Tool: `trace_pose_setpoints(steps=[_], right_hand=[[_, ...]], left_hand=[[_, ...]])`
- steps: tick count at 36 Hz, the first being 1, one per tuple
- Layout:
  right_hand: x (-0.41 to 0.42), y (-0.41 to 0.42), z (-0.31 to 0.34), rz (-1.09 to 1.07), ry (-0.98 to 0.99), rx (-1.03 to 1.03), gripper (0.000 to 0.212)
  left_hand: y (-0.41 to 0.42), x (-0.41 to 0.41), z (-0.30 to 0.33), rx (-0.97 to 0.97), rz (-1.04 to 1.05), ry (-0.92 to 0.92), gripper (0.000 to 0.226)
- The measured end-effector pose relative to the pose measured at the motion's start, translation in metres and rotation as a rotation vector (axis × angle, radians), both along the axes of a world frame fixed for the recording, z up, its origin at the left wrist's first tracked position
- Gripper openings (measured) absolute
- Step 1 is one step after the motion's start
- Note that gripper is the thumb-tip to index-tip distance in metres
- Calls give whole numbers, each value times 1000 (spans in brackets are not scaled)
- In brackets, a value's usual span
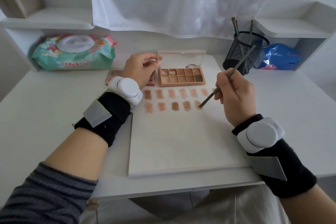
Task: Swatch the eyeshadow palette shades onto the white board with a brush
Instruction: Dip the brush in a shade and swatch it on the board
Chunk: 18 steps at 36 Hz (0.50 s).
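The right hand (234, 96) grips a thin dark brush (227, 78) like a pencil, its fingers (221, 85) curled round the handle near the middle, the long end slanting up and away toward the mesh pen cup (243, 56). The brush tip touches the white board (181, 142) at the fifth swatch of the lower row of swatches (172, 106), below and to the left of the gripping fingers. An upper row of swatches (176, 93) in pink-brown tones runs just above it, close under the eyeshadow palette (181, 76).

The palette lies open on the far end of the board, ten pans in two rows, its clear lid (181, 58) standing upright behind them. The left hand (140, 68) hovers at the lid's left corner, thumb and forefinger pinching its edge, the other fingers loosely curled. Under that hand a second, pinker palette (113, 76) lies on the white surface (45, 105), partly hidden.

Both wrists carry black bands with white rounded devices. A pack of wet wipes (72, 52) sits at the far left, a blue plastic bag (278, 56) at the far right beside the cup, which holds more brushes. A white cloth (172, 0) hangs behind.
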State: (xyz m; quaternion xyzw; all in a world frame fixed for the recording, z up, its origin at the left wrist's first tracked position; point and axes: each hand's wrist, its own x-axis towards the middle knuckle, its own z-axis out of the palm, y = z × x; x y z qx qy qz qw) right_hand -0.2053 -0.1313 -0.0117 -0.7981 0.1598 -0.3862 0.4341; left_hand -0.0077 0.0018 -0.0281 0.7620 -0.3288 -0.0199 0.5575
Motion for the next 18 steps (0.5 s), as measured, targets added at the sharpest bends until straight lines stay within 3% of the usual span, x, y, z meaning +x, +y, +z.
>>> trace_pose_setpoints(steps=[18], right_hand=[[1,2,-1,47,19,11,22]], left_hand=[[0,1,-2,-5,-4,-17,14]])
